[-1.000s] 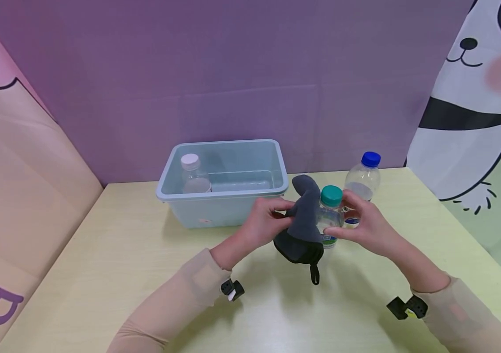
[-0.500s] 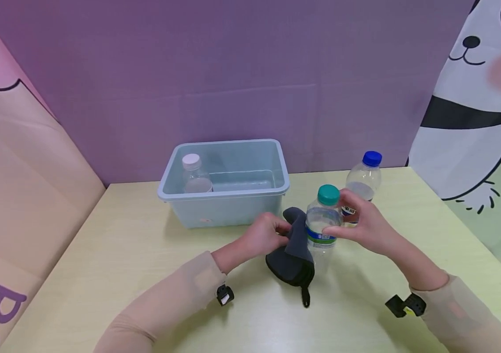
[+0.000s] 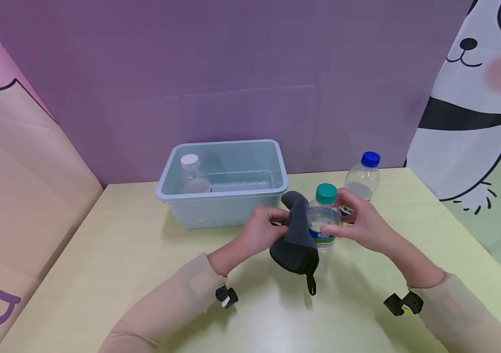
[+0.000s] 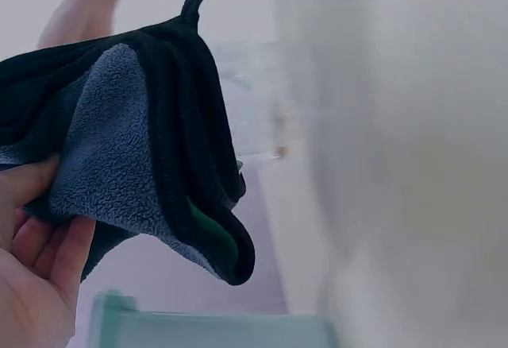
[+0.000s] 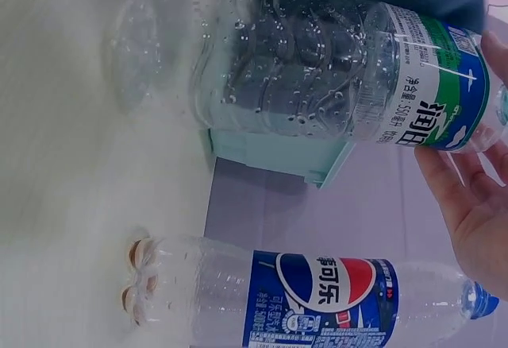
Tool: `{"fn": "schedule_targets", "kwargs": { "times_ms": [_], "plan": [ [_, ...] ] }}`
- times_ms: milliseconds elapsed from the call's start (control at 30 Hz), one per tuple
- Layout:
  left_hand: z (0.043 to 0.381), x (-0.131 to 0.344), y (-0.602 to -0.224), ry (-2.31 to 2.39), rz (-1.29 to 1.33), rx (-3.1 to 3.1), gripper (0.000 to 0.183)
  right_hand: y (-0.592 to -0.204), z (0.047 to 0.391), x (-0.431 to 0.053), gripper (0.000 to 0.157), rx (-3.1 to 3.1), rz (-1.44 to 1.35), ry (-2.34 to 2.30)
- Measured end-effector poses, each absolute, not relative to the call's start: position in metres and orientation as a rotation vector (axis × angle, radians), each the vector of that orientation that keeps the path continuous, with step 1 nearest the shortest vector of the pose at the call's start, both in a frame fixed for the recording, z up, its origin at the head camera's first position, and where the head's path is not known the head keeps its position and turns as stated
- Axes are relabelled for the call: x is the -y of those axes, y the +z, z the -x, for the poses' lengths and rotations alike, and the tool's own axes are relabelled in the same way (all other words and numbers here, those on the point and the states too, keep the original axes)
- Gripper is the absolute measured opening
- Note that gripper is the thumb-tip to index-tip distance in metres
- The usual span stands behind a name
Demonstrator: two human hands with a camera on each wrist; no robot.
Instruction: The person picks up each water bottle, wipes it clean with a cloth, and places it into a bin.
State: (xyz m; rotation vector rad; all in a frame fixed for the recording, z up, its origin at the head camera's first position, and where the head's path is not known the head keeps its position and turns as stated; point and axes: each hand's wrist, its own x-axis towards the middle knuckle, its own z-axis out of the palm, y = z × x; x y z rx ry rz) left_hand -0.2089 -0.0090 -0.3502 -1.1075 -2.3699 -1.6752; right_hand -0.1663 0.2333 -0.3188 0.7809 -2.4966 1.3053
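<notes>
My left hand (image 3: 259, 230) pinches a dark grey cloth (image 3: 296, 240) with black edging and a hanging loop. In the left wrist view the cloth (image 4: 111, 141) is folded over in thick layers, its fuzzy side between thumb and fingers. Just right of it, my right hand (image 3: 367, 225) grips a clear plastic bottle (image 3: 322, 218) with a green cap, upright, near its top. The cloth overlaps the bottle's left side in the head view. In the right wrist view the bottle (image 5: 302, 62) shows water drops and a green and blue label, its base close over the table.
Behind the right hand stands a cola bottle (image 3: 358, 181) with a blue cap. A light blue bin (image 3: 224, 211) sits at the back, holding a white-capped bottle (image 3: 195, 179). The purple backdrop (image 3: 250, 88) rises behind the table.
The left hand has moved the cloth down along the bottle, then partway up again. The right hand and the bottle have shifted slightly left.
</notes>
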Motion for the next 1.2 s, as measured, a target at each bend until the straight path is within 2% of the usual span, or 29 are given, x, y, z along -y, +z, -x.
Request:
{"fn": "schedule_targets", "kwargs": {
  "times_ms": [500,667,967,1200],
  "plan": [
    [0.206,0.005,-0.318,-1.816,1.101,2.136,0.016,-0.319,0.162,-0.233,0.051,2.491,-0.767,1.352],
    [0.204,0.008,-0.329,-1.748,1.132,2.179,0.014,-0.321,0.161,-0.234,0.051,2.478,-0.763,1.342],
    [0.208,0.017,-0.373,-1.532,1.219,2.446,0.017,-0.322,0.163,-0.232,0.050,2.490,-0.775,1.338],
    [0.211,0.014,-0.382,-1.445,1.240,2.545,0.014,-0.320,0.163,-0.232,0.051,2.486,-0.775,1.326]
  ]
}}
